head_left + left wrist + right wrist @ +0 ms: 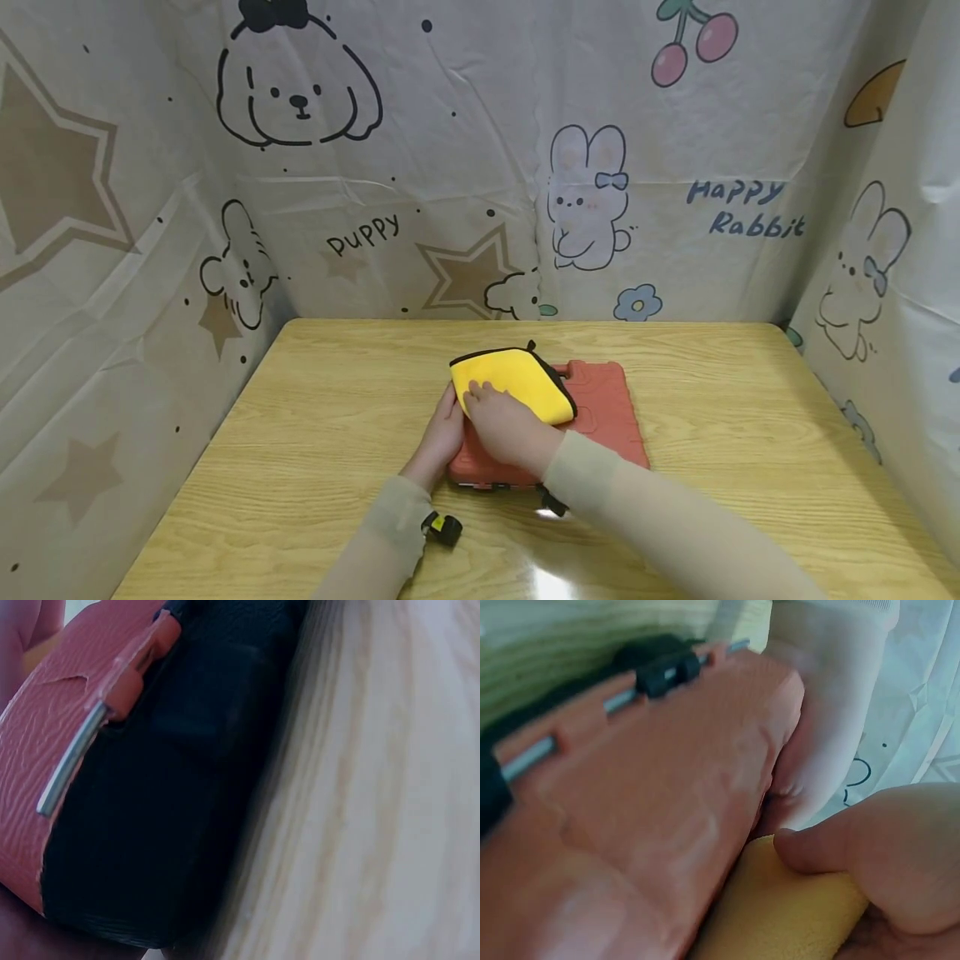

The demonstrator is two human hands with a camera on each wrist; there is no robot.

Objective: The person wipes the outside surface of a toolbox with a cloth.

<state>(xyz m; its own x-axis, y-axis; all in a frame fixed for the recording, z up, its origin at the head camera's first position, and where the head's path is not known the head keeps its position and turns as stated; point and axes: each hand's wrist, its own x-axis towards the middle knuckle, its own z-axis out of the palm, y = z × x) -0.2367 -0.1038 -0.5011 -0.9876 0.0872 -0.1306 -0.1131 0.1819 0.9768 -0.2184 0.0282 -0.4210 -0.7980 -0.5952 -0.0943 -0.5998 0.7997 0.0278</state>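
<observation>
The left hand (441, 437) touches a rectangular red-and-black plastic case (603, 412) (its grip I can't tell) on the wooden tabletop (300, 433); the right hand (512, 427), grip closed, pinches a yellow, black-edged cloth (517, 371) over it. Likely wiping; the next stroke needs the case steadied.

From where I stand, a hand could pass over the wooden table (322, 400) to the left or right of the red case (611, 417). Behind it, only a narrow strip remains before the curtain (480, 108), which also flanks both sides. The yellow cloth (517, 375) and right hand (510, 425) block the lid's left part, the left hand (442, 437) that edge; both sleeves (667, 508) cross the near side.
</observation>
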